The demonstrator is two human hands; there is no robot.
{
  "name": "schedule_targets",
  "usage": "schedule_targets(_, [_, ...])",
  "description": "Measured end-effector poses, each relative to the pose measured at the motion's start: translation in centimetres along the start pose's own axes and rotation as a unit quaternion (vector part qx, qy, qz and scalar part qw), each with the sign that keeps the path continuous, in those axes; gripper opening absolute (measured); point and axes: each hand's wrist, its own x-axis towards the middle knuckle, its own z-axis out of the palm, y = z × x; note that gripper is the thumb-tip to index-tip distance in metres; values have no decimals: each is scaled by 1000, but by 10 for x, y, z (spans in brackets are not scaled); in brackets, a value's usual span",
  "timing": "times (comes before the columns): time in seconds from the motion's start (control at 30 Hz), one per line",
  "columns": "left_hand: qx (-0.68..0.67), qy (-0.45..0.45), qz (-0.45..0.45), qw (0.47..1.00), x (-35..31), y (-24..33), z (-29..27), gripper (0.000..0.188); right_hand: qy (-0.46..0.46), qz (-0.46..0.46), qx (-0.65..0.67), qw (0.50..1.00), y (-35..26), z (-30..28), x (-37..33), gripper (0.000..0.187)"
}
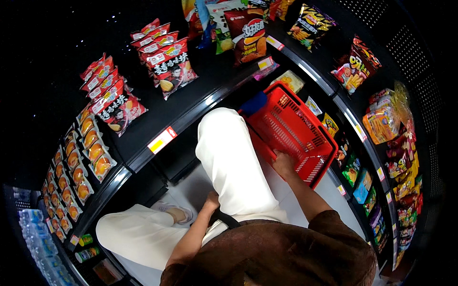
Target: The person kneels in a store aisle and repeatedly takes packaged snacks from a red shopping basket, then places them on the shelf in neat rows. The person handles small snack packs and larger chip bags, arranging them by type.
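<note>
My right hand (283, 163) is closed on the near edge of a red plastic shopping basket (312, 121). The basket is tilted beside my right leg. Its slotted inside shows no goods, and a blue patch is visible at its far left. My left hand (210, 200) is curled low between my legs, next to a black strap (226, 219). Whatever its fingers hold, if anything, is hidden. My legs, in white trousers (234, 152), are bent in a low crouch.
Black shelves curve around me, their metal edge (210, 99) close ahead. Red snack bags (171, 66) and packaged round pastries (95, 151) stand at the left. A brown chip bag (245, 37) is ahead. More snacks (381, 125) line the right; bottled water (40, 243) stands far left.
</note>
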Motion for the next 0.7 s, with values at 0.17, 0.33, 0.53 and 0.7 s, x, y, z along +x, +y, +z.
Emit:
schedule_targets(0.17, [-16, 16, 37, 999, -18, 22, -2, 34, -10, -12, -8, 1000, 13, 9, 2, 51])
schedule_targets(0.33, [-16, 14, 53, 998, 9, -21, 0, 36, -10, -34, -22, 999, 8, 6, 5, 51])
schedule_targets(0.53, [-168, 136, -2, 976, -14, 57, -23, 24, -7, -54, -15, 998, 12, 4, 8, 49])
schedule_targets(0.7, [-340, 212, 138, 906, -34, 104, -75, 17, -12, -50, -16, 999, 5, 5, 13, 51])
